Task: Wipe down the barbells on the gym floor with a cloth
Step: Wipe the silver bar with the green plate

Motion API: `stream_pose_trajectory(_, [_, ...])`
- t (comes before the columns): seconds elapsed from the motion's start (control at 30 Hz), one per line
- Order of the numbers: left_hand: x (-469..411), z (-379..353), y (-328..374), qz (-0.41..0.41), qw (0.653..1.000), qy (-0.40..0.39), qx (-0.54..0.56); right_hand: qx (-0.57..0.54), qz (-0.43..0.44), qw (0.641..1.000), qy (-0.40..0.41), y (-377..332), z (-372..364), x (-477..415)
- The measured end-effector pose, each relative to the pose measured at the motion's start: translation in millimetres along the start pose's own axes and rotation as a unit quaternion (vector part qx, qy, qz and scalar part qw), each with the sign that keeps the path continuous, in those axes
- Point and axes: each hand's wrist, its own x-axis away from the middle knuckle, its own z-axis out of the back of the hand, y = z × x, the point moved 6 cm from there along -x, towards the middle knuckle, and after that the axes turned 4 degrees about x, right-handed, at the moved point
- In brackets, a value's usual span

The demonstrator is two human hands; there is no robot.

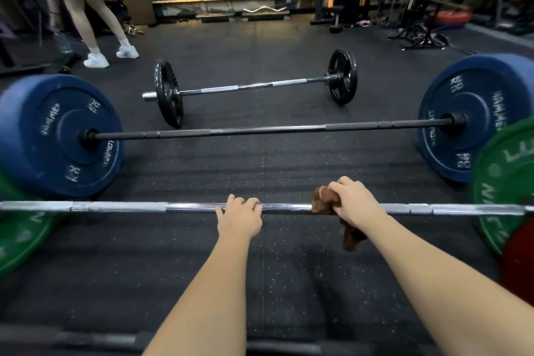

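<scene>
Fingers of the right hand (pixel 354 204) clench the cloth (pixel 325 202) around the barbell (pixel 289 207), which runs left-right; the left hand (pixel 239 215) grasps it bare.

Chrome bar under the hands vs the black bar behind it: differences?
Chrome barbell with green plates: shiny shaft, left hand gripping it, right hand holding a brown cloth on it. Black barbell with blue plates: matte dark shaft, untouched. Both lie on the rubber floor.

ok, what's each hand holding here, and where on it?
Left hand grips the nearest barbell's bar near mid-shaft. Right hand clamps the bunched brown cloth around that bar, one end hanging below.
</scene>
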Motion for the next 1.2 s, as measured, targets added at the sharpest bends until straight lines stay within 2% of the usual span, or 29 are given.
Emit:
stream_pose_trajectory(0.23, [-2, 5, -2, -0.024, 0.999, -0.030, -0.038, -0.018, 0.072, 0.997, 0.008, -107, -17, -13])
stream_pose_trajectory(0.4, [0, 5, -6, -0.050, 0.998, -0.034, -0.017, -0.010, 0.063, 0.998, -0.002, -83, -9, -1])
stream_pose_trajectory(0.57, [3, 5, -2, -0.046, 0.999, -0.019, -0.022, 0.025, -0.018, 1.000, 0.000, -30, 0, 22])
stream_pose_trajectory(0.77, [4, 6, -3, -0.050, 0.999, 0.005, -0.021, 0.015, -0.048, 0.997, 0.050, -38, -8, 23])
stream_pose_trajectory(1.0, [9, 15, 0, -0.028, 0.999, 0.032, -0.001, 0.011, 0.046, 0.999, 0.020, -100, -15, -7])
stream_pose_trajectory(1.2, [24, 29, -25, 0.014, 0.990, 0.120, 0.068, -0.035, 0.073, 0.997, 0.016, -79, -12, -6])
